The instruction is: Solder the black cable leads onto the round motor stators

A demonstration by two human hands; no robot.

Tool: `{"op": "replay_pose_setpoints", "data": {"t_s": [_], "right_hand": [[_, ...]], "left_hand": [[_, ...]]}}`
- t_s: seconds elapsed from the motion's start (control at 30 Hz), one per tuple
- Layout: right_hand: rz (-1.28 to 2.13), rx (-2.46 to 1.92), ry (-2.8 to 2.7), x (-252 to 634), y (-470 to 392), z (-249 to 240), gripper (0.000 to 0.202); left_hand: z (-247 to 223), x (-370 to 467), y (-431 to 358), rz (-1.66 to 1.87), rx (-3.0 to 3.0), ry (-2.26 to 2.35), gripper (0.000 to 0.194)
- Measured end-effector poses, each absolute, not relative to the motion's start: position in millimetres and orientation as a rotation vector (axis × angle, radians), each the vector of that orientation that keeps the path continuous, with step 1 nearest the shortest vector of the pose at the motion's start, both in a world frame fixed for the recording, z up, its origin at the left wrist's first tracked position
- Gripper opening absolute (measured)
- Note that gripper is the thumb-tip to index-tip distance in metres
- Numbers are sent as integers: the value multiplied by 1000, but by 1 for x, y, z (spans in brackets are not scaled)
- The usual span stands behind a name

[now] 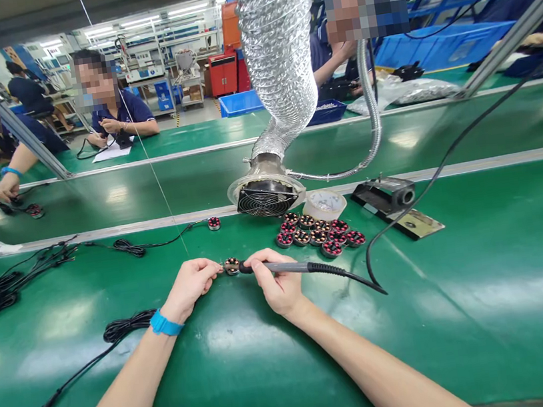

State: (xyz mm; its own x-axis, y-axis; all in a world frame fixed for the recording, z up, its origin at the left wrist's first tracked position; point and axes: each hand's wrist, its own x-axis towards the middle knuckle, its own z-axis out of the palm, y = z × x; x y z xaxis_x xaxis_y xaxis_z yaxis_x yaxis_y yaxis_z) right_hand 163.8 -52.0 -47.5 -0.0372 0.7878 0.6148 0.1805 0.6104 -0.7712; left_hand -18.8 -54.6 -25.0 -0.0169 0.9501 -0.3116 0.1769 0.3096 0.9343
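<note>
With your left grip [190, 289] pressed together, contents unclear, your right grip [279, 290] pinches the grey pen-shaped soldering iron [288, 267] at the small round copper-wound part [233, 271] between them, needing steadiness.

1. No text, label, brand, number or sign can be read.
</note>
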Motion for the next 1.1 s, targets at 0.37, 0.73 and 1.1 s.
{"op": "replay_pose_setpoints", "data": {"t_s": [0.37,0.73,1.1], "right_hand": [[659,-848,-1508,163,-52,-48,23],[687,-851,-1447,163,-50,-54,24],[707,-848,-1492,161,-52,-50,24]], "left_hand": [[-27,-20,-55,867,1119,1456,26],[-28,-20,-54,860,1114,1458,26],[-28,-20,-55,860,1138,1464,26]]}}
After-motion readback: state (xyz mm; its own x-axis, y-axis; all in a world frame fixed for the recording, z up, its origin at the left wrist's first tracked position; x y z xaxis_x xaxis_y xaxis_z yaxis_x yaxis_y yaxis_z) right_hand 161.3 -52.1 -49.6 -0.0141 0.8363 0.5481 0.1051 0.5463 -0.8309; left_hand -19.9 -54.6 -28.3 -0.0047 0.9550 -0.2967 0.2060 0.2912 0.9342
